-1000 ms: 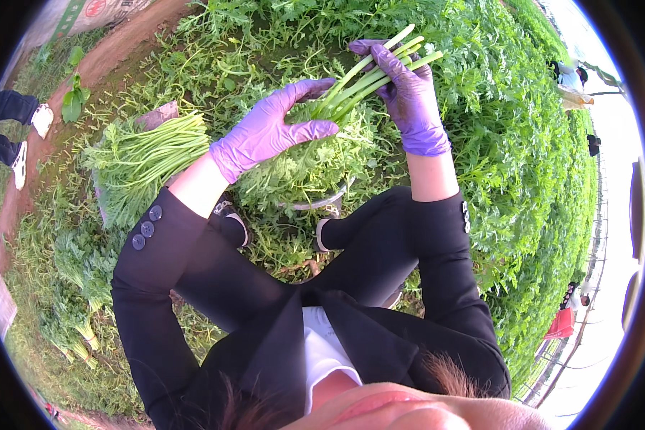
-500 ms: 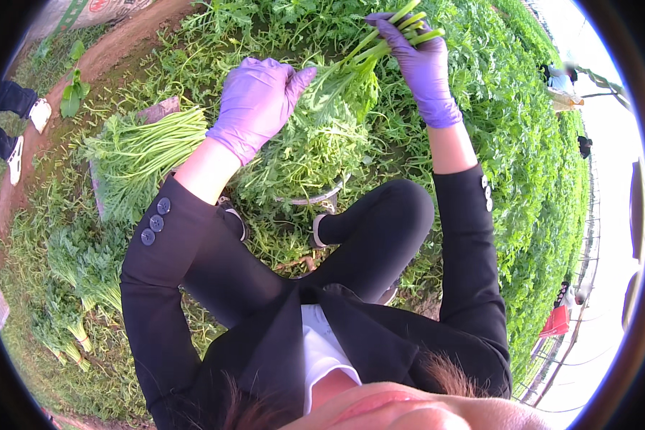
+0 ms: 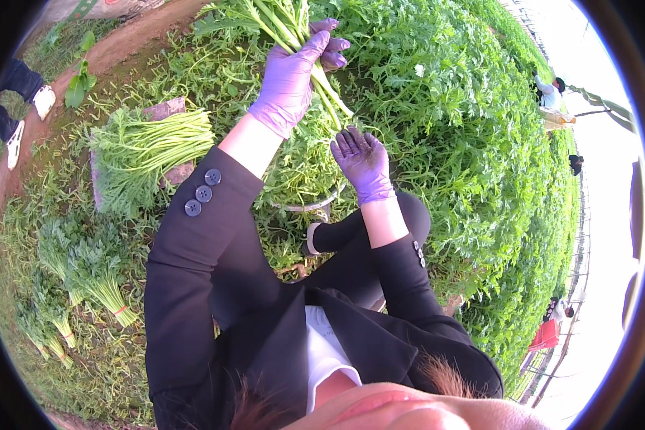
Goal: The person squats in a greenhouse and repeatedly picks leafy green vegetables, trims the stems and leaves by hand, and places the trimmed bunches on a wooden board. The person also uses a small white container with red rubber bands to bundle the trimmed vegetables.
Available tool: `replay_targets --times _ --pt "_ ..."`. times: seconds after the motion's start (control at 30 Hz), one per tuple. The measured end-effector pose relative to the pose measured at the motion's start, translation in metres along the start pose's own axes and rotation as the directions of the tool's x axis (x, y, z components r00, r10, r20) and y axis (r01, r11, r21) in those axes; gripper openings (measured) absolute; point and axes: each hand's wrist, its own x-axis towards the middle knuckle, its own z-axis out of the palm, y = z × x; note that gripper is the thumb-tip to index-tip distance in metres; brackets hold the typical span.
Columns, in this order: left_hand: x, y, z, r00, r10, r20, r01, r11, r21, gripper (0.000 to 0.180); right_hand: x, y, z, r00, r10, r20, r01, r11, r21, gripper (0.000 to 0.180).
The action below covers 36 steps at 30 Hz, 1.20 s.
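My left hand (image 3: 291,80), in a purple glove, is closed round several leafy green stalks (image 3: 267,18), whose leaves point to the top edge and whose cut ends slant down to the right. Just below those cut ends my right hand (image 3: 364,159) is open with its palm turned up; its gloved fingers are stained dark and hold nothing. Under both hands sits a round container (image 3: 314,206) heaped with loose leaves (image 3: 304,161). To the left, a pile of trimmed stalks (image 3: 154,147) lies on a flat board (image 3: 166,109).
Tied bundles of greens (image 3: 111,294) lie at the lower left. Dense growing greens (image 3: 473,165) fill the right side. Another person's shoes (image 3: 43,102) stand at the far left by a soil ridge (image 3: 115,54). Farther right are other people (image 3: 550,93) and a red container (image 3: 545,335).
The stalks have passed from my right hand to my left, leaves now upward. My left hand moved up and right; my right hand came down, nearer my body, and opened.
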Motion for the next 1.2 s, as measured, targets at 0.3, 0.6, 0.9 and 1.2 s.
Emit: replay_targets --times 0.3,0.6,0.9,1.2 --pt "-0.026 -0.016 0.022 0.994 -0.098 0.052 0.086 0.975 0.207 0.023 -0.023 -0.003 0.051 0.832 -0.119 0.542 0.165 0.986 -0.037 0.036" --pt "-0.038 -0.015 0.02 0.94 -0.301 0.16 0.229 0.906 0.357 0.041 -0.053 -0.053 0.049 0.702 0.172 0.691 0.493 0.583 -0.646 0.041" --pt "-0.035 0.004 0.016 0.972 0.007 0.234 -0.229 -0.184 0.956 0.044 -0.055 -0.073 0.053 0.716 0.137 0.685 0.69 0.014 -0.724 0.029" --pt "-0.036 -0.005 0.017 0.939 0.22 0.263 -0.197 -0.281 0.939 0.054 -0.038 -0.068 0.046 0.667 -0.009 0.745 0.708 -0.304 -0.638 0.035"
